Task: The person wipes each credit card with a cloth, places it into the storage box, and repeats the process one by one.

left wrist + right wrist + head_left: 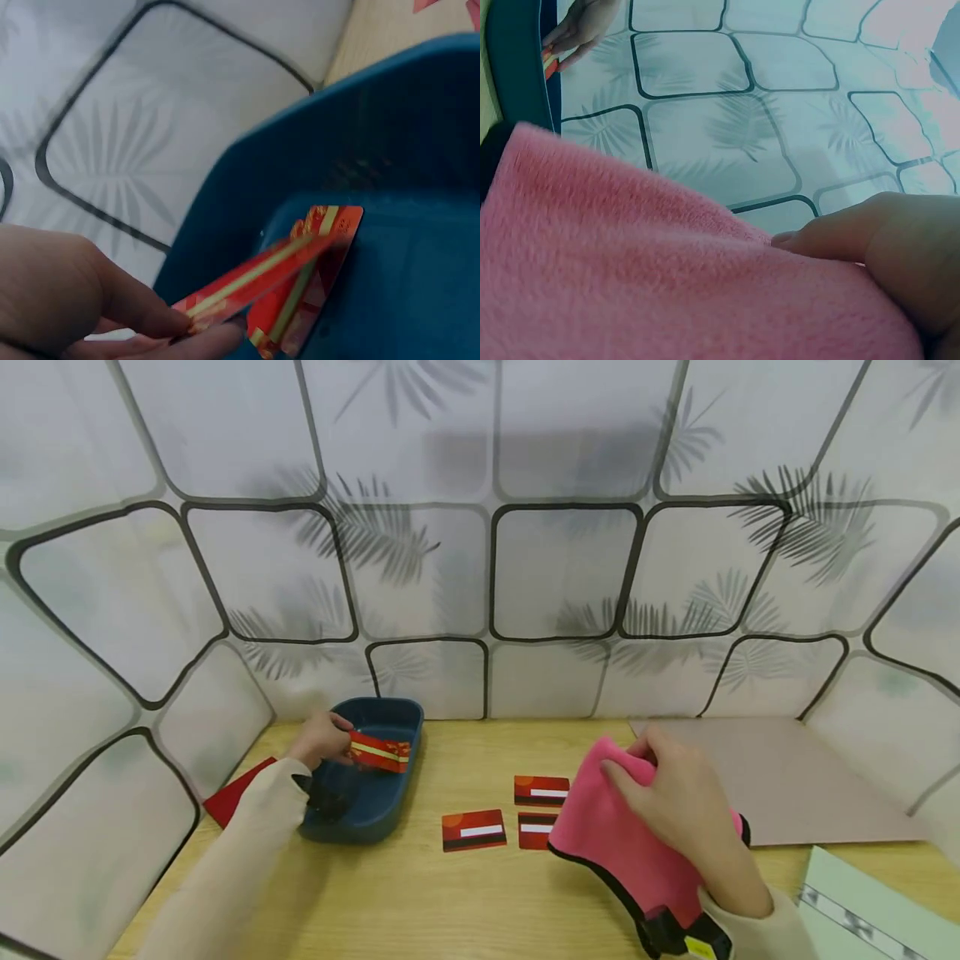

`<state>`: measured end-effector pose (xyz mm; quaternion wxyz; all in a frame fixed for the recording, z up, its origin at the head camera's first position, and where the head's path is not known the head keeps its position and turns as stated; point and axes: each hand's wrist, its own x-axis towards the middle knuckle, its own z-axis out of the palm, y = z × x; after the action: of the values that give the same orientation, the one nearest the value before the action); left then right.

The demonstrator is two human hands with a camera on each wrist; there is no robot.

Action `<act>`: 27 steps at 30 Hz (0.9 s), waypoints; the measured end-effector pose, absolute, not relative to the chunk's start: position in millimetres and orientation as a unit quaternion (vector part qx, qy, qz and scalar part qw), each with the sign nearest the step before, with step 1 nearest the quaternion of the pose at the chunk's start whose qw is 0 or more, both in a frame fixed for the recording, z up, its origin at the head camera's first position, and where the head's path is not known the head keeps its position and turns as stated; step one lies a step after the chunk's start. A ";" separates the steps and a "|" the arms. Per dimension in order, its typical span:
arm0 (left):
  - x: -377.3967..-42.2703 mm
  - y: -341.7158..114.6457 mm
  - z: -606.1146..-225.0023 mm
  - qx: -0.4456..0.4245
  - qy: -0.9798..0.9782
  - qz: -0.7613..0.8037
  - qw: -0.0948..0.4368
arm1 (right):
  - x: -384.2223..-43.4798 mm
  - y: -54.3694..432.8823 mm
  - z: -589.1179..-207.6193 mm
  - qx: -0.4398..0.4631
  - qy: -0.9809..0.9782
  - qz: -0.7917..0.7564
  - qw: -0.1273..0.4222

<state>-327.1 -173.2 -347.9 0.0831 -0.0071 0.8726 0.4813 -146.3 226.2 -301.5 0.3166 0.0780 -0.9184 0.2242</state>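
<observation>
My left hand (324, 740) pinches a red card with a gold stripe (255, 279) by one end, over the blue bin (408, 714). Beneath it, more red and gold cards (319, 289) lie on the bin's floor. My right hand (678, 789) grips a pink cloth with black edging (626, 827), its thumb and fingers bunching the top while the rest hangs down. In the right wrist view the cloth's fuzzy surface fills the lower part. Left of the cloth, a red card (474, 831) lies on the table, with two others (542, 790) beside it, one partly covered by the cloth.
A red flat piece (232, 793) lies left of the bin, partly behind my left sleeve. At the right, a pinkish-grey board (817, 781) and a pale green patterned sheet (862, 906) rest on the wooden table (405, 902). A patterned curtain (555, 577) stands behind.
</observation>
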 end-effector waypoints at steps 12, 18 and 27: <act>-308.6 -183.4 -343.9 0.052 0.941 0.327 0.064 | -147.7 218.6 -306.7 0.091 -0.931 0.219 0.278; -278.6 -153.7 -324.2 0.150 0.946 0.282 -0.045 | -146.8 220.2 -303.4 0.091 -0.932 0.219 0.273; -222.1 -92.0 -344.9 0.281 0.921 0.263 -0.059 | -143.1 226.6 -295.4 0.079 -0.929 0.214 0.292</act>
<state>-222.1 -92.0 -344.9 -0.0592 0.2811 0.9211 0.2629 -143.1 226.6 -295.4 0.2919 0.0788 -0.9289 0.2137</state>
